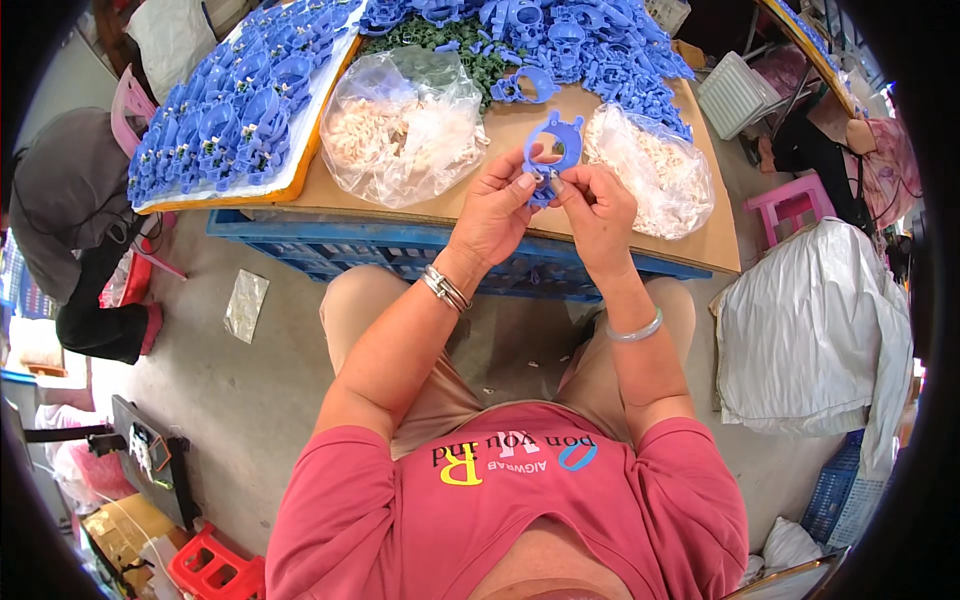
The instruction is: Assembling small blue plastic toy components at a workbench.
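Above the table's near edge, both my hands hold one blue plastic part with a large round ring [566, 136]. My left hand [500, 205] pinches its lower left side with thumb and fingers. At its lower right, my right hand [600, 205] has thumb and finger closed on the same part. Small details between the fingertips are too fine to make out. A clear bag of small cream-coloured pieces [375, 140] lies left of my hands, and a second such bag [665, 185] lies to the right. Another blue ring part [535, 86] rests just beyond.
Blue parts [600, 50] and dark green pieces [450, 40] are heaped at the back. A yellow-edged tray [290, 188] at left carries rows of blue parts. Blue crates [400, 250] stand under the cardboard top [722, 240]. People sit at left and right, near a pink stool [790, 200].
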Motion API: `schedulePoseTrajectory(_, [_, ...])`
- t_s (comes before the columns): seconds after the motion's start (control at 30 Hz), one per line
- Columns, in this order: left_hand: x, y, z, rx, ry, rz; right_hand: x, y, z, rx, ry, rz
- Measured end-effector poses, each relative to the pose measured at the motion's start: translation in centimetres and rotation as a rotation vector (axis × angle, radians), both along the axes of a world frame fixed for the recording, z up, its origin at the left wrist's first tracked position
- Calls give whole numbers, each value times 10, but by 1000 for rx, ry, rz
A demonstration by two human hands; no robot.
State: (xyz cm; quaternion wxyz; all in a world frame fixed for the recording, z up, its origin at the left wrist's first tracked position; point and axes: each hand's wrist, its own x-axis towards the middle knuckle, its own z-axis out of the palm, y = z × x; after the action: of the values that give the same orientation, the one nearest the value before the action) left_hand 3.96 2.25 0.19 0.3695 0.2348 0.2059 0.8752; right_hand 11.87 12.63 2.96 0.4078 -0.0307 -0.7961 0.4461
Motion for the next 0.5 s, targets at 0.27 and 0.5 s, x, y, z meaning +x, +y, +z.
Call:
schedulePoseTrajectory(0.27, [-2, -1, -1, 12, -94, -53, 0, -5, 9, 455, 234, -122])
schedulePoseTrajectory(0.5, [0, -1, -5, 1, -84, -80, -1, -3, 10, 593, 184, -224])
